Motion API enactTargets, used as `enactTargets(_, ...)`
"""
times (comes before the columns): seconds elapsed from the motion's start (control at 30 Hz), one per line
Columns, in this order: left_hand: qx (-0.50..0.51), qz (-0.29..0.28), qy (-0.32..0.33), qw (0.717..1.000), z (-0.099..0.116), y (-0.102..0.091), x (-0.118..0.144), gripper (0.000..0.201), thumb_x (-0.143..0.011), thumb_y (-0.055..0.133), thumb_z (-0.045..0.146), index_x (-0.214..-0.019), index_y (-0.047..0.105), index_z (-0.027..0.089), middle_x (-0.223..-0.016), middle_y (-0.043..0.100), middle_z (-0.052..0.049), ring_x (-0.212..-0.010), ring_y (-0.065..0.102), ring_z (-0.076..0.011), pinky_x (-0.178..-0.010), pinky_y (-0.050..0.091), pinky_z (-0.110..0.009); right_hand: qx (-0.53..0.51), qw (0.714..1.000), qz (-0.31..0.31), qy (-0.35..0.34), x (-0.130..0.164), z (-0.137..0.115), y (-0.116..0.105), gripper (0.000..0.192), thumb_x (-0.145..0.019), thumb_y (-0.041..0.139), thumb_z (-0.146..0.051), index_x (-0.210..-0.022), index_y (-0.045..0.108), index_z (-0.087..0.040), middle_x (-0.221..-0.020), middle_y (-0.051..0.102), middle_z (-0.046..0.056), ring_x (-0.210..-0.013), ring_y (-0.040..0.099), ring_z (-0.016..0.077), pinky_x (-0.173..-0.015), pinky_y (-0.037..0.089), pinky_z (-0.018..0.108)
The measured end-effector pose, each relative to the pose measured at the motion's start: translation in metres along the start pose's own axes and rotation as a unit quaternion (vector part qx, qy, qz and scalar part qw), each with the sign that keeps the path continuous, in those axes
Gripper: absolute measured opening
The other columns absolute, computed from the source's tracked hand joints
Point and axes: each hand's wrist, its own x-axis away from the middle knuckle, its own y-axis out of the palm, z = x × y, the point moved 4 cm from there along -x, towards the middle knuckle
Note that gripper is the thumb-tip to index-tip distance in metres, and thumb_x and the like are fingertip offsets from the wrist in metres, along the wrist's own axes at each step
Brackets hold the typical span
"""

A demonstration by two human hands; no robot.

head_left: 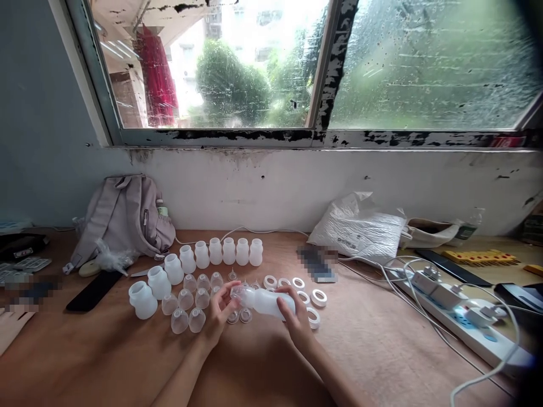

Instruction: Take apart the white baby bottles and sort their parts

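A translucent white baby bottle (267, 302) lies sideways above the table between my hands. My right hand (298, 319) is closed around its base end. At the other end, my left hand (221, 310) grips the clear dome cap (242, 294) that covers the bottle's top. Left of my hands stand several loose clear dome caps (185, 299). Beneath and behind the held bottle are several clear nipples (245, 315), partly hidden. To the right lie several white collar rings (318, 298). A curved row of open, wide-necked white bottles (229, 250) stands behind.
A pinkish backpack (123, 215) leans against the wall at left, with a black phone (94, 290) before it. A silver plastic mailer bag (358, 226) sits at the back right. A power strip (462, 316) with loose white cables occupies the right side. Another person's hand (14, 322) rests far left.
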Motion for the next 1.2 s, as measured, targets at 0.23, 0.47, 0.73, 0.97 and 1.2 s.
enactTargets(0.23, -0.023, -0.009, 0.008, 1.0, 0.006, 0.001, 0.002, 0.038, -0.069, 0.062, 0.037, -0.098, 0.055, 0.014, -0.094, 0.062, -0.01, -0.087, 0.058, -0.0203, -0.074, 0.046, -0.029, 0.089, 0.984, 0.048, -0.15, 0.014, -0.009, -0.006, 0.021, -0.072, 0.052, -0.028, -0.092, 0.049, -0.022, -0.081, 0.058, 0.004, -0.068, 0.055, 0.0193, -0.06, 0.042, 0.03)
enactTargets(0.47, -0.032, -0.013, 0.002, 0.999, 0.011, 0.005, 0.004, 0.041, -0.065, 0.063, 0.045, -0.091, 0.058, 0.013, -0.087, 0.063, -0.01, -0.082, 0.059, -0.0206, -0.069, 0.047, -0.029, 0.1, 0.973, 0.049, -0.201, 0.016, -0.009, -0.009, 0.029, -0.064, 0.056, -0.027, -0.092, 0.05, -0.022, -0.078, 0.06, 0.006, -0.065, 0.057, 0.0223, -0.056, 0.044, 0.033)
enactTargets(0.73, -0.008, -0.01, -0.017, 1.0, 0.005, 0.01, 0.004, 0.038, -0.064, 0.065, 0.042, -0.088, 0.058, 0.014, -0.081, 0.062, -0.007, -0.074, 0.057, -0.0166, -0.063, 0.044, -0.024, 0.105, 0.967, 0.085, -0.214, 0.025, -0.008, -0.007, 0.026, -0.066, 0.052, -0.025, -0.092, 0.049, -0.022, -0.078, 0.059, 0.006, -0.065, 0.056, 0.0232, -0.056, 0.043, 0.035)
enactTargets(0.97, 0.038, -0.002, -0.024, 0.999, 0.002, 0.017, 0.007, 0.035, -0.065, 0.065, 0.039, -0.088, 0.057, 0.014, -0.079, 0.06, -0.004, -0.071, 0.055, -0.0133, -0.06, 0.042, -0.022, 0.08, 0.964, 0.131, -0.217, 0.03, -0.002, -0.003, 0.024, -0.071, 0.048, -0.025, -0.095, 0.047, -0.021, -0.082, 0.056, 0.008, -0.074, 0.056, 0.0249, -0.063, 0.043, 0.037)
enactTargets(1.2, 0.062, 0.036, -0.014, 0.997, 0.001, 0.008, 0.006, 0.038, -0.072, 0.059, 0.038, -0.102, 0.055, 0.016, -0.091, 0.061, -0.007, -0.076, 0.057, -0.0153, -0.062, 0.045, -0.023, 0.076, 0.97, 0.089, -0.212, 0.033, -0.011, 0.02, 0.029, -0.073, 0.051, -0.021, -0.1, 0.041, -0.021, -0.084, 0.052, 0.006, -0.072, 0.054, 0.0206, -0.064, 0.044, 0.034)
